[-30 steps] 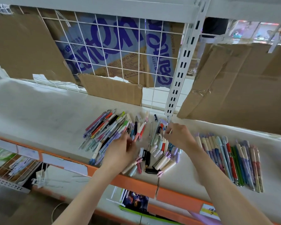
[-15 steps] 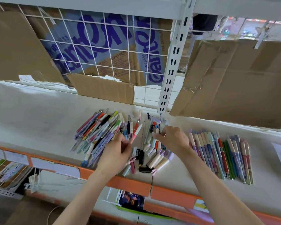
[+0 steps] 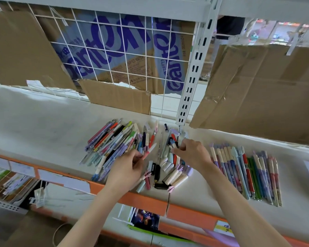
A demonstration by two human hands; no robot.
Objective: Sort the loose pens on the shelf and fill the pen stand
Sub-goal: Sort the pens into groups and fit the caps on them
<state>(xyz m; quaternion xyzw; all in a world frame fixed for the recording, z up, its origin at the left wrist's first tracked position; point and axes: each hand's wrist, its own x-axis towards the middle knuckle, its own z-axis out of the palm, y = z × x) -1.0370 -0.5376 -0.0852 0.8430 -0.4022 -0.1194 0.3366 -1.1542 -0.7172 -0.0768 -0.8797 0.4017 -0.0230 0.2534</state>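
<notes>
Loose pens lie in three groups on the white shelf. A left pile of mixed pens fans out diagonally. A middle heap of short pens and caps lies between my hands. A tidy right row of pens lies side by side. My left hand pinches a pink-and-white pen at the left pile's edge. My right hand has curled fingers pinching a small white pen piece at the top of the middle heap. No pen stand is in view.
A white slotted upright and wire grid back the shelf, with cardboard sheets behind. An orange shelf lip runs along the front edge. A lower shelf holds packaged goods.
My left hand has closed its fingertips on the pink-and-white pen. My right hand stayed at the top of the middle heap, fingers working a small piece. The camera shifted slightly.
</notes>
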